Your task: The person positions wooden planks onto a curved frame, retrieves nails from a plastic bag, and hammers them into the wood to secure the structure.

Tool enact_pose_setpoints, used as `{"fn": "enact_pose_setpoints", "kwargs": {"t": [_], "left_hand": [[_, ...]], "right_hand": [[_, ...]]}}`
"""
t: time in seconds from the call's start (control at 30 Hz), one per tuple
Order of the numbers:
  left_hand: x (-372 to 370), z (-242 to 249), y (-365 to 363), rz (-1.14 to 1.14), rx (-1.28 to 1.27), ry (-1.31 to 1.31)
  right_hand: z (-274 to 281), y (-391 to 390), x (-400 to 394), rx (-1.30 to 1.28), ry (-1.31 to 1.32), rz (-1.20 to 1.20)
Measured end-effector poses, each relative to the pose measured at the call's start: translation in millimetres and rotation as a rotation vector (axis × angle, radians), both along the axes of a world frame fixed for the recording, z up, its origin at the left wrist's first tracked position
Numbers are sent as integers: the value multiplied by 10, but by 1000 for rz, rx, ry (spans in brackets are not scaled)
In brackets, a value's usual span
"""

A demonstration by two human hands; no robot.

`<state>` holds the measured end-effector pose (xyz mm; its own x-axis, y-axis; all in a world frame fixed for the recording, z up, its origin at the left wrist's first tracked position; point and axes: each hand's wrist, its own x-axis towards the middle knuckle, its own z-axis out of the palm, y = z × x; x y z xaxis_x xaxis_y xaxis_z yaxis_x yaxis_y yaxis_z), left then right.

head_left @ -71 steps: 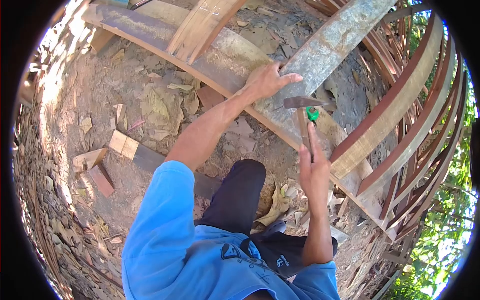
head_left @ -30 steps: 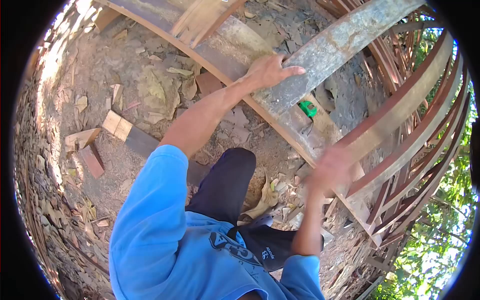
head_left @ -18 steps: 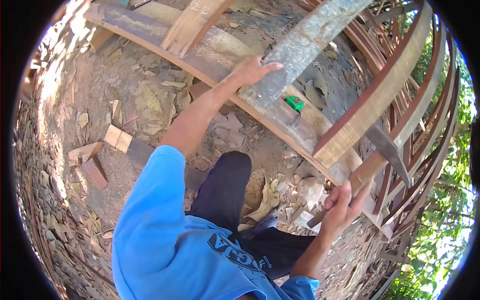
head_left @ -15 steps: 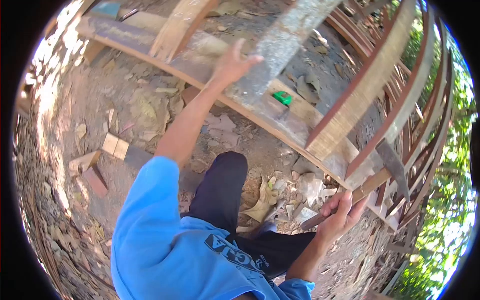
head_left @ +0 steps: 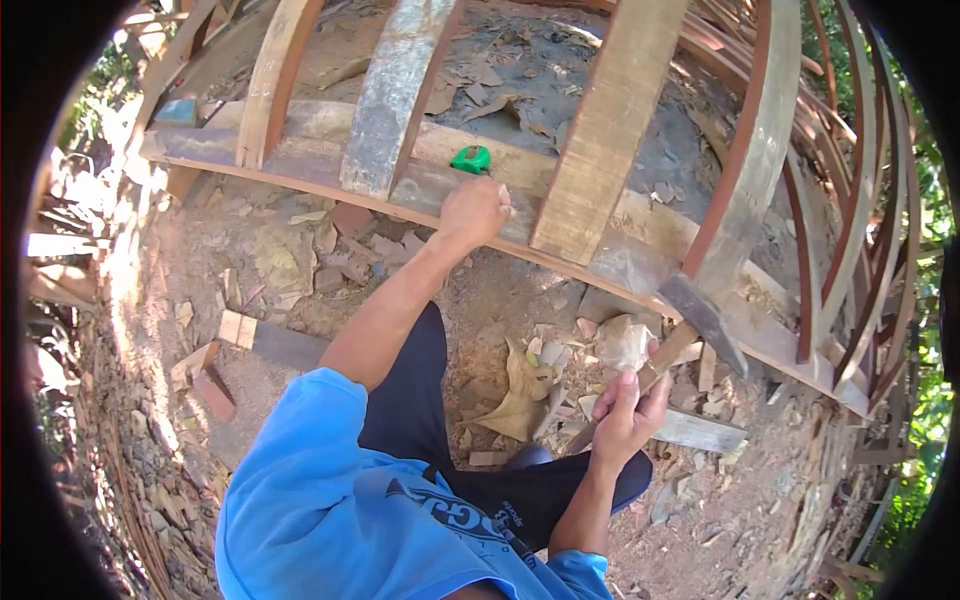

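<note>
My left hand point(head_left: 476, 212) is closed over the long bottom plank point(head_left: 300, 172), its fingers curled together; what they hold, if anything, is too small to tell. Just above it, a green tape measure point(head_left: 471, 159) lies on the plank between two upright boards. My right hand point(head_left: 628, 412) grips the wooden handle of a hammer point(head_left: 702, 322). The hammer's metal head is up and to the right, close to the plank's front edge and the foot of a curved upright.
Several upright wooden ribs point(head_left: 615, 130) rise from the plank and crowd the right side. A blue-green object point(head_left: 176, 112) is at the plank's left end. Wood offcuts point(head_left: 290, 345), dry leaves point(head_left: 515, 395) and a loose board point(head_left: 700, 432) lie on the ground.
My left hand has gone from spread fingers near the grey upright to closed at the plank beside the tape measure. The hammer remains in my right hand. The view has shifted.
</note>
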<state>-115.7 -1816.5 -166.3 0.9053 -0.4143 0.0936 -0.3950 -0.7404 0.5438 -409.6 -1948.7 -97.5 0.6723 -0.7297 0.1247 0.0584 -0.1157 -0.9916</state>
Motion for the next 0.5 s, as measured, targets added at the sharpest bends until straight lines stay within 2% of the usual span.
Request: {"fn": "enact_pose_setpoints", "kwargs": {"t": [0.1,0.2,0.3,0.43,0.5], "left_hand": [[-35,-41,-37,38,37,-100],[-65,90,56,93,52,-81],[-344,365,40,239,-409,267],[-646,574,83,342,-739,509],[-833,715,-11,335,-870,416]], "right_hand": [[-310,-310,-49,78,21,31],[-683,-707,-96,110,30,91],[-924,-1071,64,160,18,161],[-1054,-1289,363,240,-31,265],[-976,-1294,453,279,42,290]]}}
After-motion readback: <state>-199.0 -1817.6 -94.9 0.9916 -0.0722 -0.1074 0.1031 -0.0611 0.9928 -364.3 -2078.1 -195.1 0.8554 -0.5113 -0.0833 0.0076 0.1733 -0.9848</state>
